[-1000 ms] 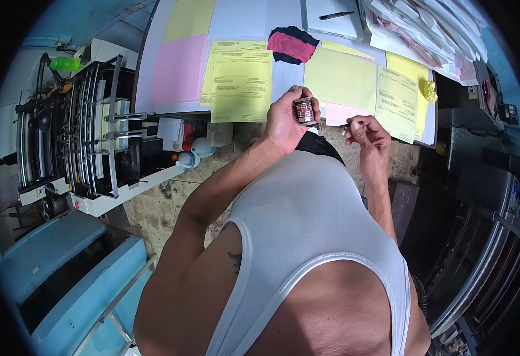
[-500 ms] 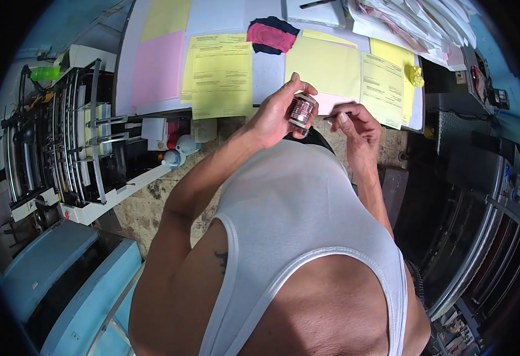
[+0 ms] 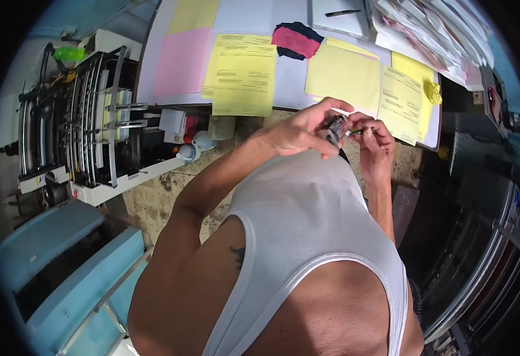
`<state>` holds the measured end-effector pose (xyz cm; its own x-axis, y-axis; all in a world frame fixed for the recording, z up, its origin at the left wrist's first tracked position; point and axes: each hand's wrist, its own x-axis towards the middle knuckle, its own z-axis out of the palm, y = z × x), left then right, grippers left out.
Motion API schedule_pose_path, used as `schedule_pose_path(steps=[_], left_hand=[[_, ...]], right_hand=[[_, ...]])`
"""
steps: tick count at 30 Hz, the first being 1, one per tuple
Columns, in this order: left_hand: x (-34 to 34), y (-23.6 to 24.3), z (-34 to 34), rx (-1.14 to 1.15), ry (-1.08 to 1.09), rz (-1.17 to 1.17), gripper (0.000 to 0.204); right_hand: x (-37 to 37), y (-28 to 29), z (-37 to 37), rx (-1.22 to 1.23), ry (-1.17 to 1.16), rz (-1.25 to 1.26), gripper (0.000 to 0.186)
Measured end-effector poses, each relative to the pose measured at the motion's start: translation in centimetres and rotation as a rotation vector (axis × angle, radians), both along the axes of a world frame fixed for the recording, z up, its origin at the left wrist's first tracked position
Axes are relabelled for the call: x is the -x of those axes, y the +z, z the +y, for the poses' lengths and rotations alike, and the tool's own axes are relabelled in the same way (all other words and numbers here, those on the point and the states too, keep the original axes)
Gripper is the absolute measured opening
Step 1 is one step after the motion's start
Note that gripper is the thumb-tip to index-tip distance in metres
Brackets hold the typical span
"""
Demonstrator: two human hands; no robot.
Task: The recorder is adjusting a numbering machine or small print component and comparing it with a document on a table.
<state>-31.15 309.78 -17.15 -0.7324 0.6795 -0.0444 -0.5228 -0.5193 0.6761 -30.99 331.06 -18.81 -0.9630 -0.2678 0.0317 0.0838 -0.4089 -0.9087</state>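
Note:
My left hand (image 3: 300,132) is closed around a small block (image 3: 335,126) with a dark red, lettered face, possibly a rubber stamp. The block is tilted toward my right hand, at waist height in front of the table. My right hand (image 3: 379,142) is closed in a pinch on a thin dark piece (image 3: 356,131) too small to name. Its tip is at the right side of the block; whether they touch I cannot tell.
Yellow printed sheets (image 3: 243,77) and a pink sheet (image 3: 183,62) lie on the table. Beyond my hands is a red and black cloth (image 3: 297,40). A paper pile (image 3: 432,35) fills the far right. A machine with metal rollers (image 3: 94,113) stands left.
The block has tilted and turned toward my right hand, and the two hands have come together. My right hand's thin piece is now at the block. The view has shifted slightly.

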Motion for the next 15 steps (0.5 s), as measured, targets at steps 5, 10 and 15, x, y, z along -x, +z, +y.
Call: schedule_pose_path(steps=[5, 10, 15], left_hand=[[0.0, -1.3, 1.1, -0.041, 0.084, -0.048, 0.060], [0.0, -1.9, 1.6, -0.104, 0.117, -0.175, 0.055], [-0.2, -2.1, 2.1, -0.106, 0.128, -0.168, 0.050]], right_hand=[[-0.2, -0.9, 0.4, 0.058, -0.025, -0.086, 0.014], [-0.3, -1.5, 0.8, 0.029, -0.034, -0.093, 0.013], [-0.6, -1.7, 0.7, 0.027, -0.049, -0.099, 0.011]])
